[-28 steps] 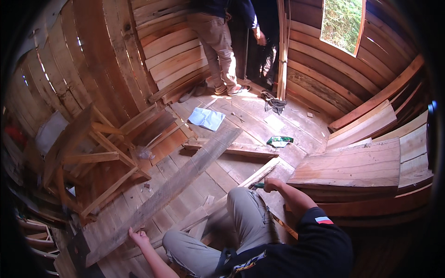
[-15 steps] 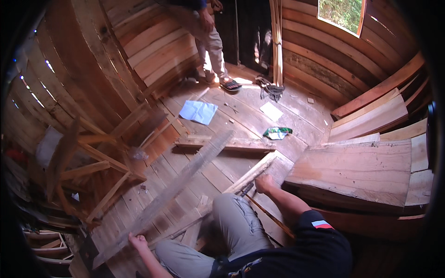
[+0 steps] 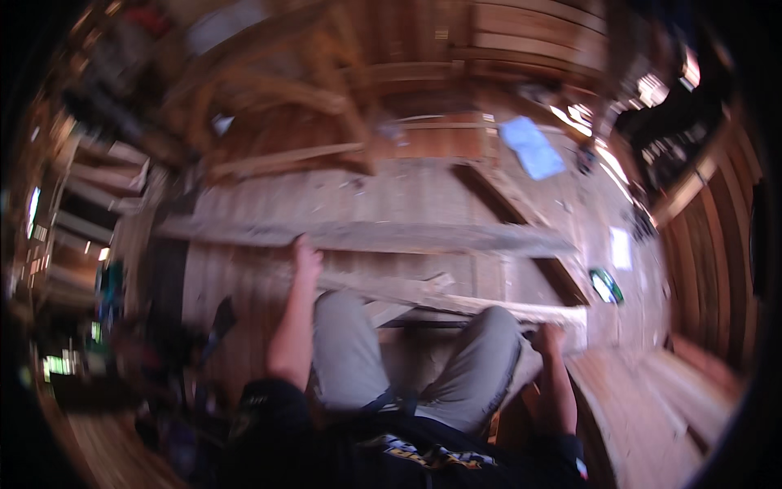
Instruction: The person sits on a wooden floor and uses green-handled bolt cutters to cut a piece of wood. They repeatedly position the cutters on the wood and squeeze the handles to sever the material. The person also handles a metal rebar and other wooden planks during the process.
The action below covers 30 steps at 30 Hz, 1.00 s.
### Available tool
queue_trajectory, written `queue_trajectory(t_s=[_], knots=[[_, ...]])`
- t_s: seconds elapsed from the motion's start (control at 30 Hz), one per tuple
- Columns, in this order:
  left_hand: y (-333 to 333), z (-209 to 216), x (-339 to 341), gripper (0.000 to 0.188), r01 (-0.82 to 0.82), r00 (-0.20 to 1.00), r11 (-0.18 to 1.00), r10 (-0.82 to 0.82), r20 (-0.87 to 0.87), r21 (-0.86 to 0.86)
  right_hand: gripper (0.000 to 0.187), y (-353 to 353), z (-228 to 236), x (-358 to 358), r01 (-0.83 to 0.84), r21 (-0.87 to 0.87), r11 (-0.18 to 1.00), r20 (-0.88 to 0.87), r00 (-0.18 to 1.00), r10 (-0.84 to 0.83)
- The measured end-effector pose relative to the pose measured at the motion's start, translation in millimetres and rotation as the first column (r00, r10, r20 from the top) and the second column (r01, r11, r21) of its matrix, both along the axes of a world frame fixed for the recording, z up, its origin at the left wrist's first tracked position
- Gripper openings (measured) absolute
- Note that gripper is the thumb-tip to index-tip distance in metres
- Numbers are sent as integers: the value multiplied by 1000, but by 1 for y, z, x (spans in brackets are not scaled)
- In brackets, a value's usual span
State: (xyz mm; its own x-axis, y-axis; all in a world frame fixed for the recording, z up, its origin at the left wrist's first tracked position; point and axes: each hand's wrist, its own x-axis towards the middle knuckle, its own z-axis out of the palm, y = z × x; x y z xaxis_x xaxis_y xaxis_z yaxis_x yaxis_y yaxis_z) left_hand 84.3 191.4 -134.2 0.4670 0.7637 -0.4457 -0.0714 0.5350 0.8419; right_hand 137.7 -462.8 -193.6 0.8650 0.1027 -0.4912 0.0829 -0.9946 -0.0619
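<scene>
A long weathered grey plank (image 3: 423, 238) lies crosswise in front of my knees. My left hand (image 3: 306, 256) is closed on its near edge, left of the middle. Nearer to me, a narrower pale board (image 3: 489, 306) runs above my knees, with a short wood piece (image 3: 387, 311) crossing under it. My right hand (image 3: 551, 336) is closed beside the right end of that board, just past my right knee. Something dark shows by its fingers, but motion blur hides what it is.
A thick beam (image 3: 505, 192) lies aslant beyond the plank, passing under it. A wooden trestle frame (image 3: 285, 155) stands at the far left. Blue paper (image 3: 533, 148), white paper (image 3: 621, 248) and a green packet (image 3: 605, 286) lie on the floor. Wide boards (image 3: 627, 407) are at the right.
My view has swung left, so the plank now appears level instead of slanting. My left hand still grips it, farther along from its left end. The right hand stays by the board's end.
</scene>
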Motion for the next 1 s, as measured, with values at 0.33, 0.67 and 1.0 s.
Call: queue_trajectory(t_s=[0.33,0.67,1.0], knots=[[25,-67,43,20,-225,971,971,218,-94,-77,37,3,-15,-40,-16,-210,977,134,990,45],[71,-120,86,22,-255,953,965,240,-183,-61,41,-10,-16,-54,147,-210,967,111,986,-126],[110,-142,99,23,-200,975,958,215,55,-207,20,-35,-48,-67,37,-334,942,134,991,9]])
